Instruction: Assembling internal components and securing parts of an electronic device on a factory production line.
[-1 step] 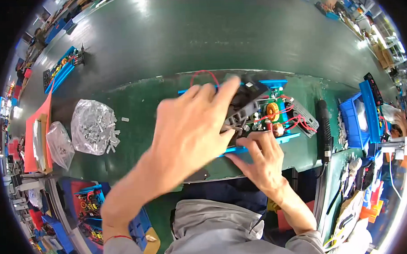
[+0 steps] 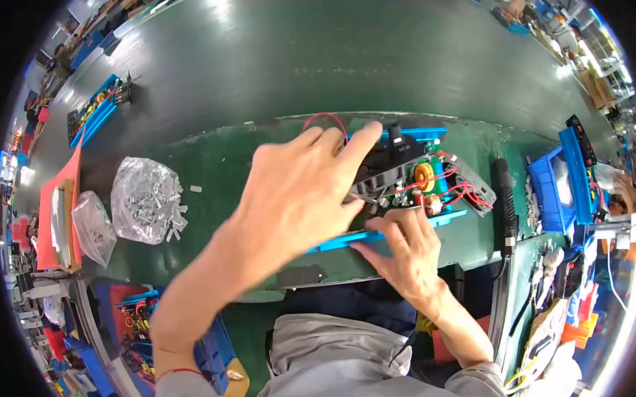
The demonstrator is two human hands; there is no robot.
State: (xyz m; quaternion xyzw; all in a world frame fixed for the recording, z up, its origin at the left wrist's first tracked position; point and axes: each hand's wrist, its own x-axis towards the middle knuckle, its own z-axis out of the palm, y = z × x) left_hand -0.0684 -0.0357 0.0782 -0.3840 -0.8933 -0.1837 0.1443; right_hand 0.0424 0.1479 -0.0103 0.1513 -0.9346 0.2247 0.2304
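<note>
An opened blue metal casing [image 2: 428, 134] lies in front of me, with a green circuit board, copper-wound coils [image 2: 424, 175] and red wires inside. My left hand [image 2: 296, 185] is closed over the casing's left part and grips a tilted black plastic part [image 2: 394, 175]; its fingertips are partly hidden. Pinched between the thumb and fingers of my right hand [image 2: 412, 255] is the casing's near blue edge. A grey slotted end plate [image 2: 471, 182] leans at the casing's right end, with red wires running to it.
Right of the casing lies a black electric screwdriver [image 2: 504, 199], then a blue bin [image 2: 550, 190]. To the left sit a clear bag of small grey pieces [image 2: 146, 197], another clear bag [image 2: 93, 224] and a red folder [image 2: 55, 201]. Another blue unit [image 2: 98, 112] stands at far left.
The black part has tipped and shifted slightly in my left hand, showing more of its side. The casing has turned a little, its near edge showing further left.
</note>
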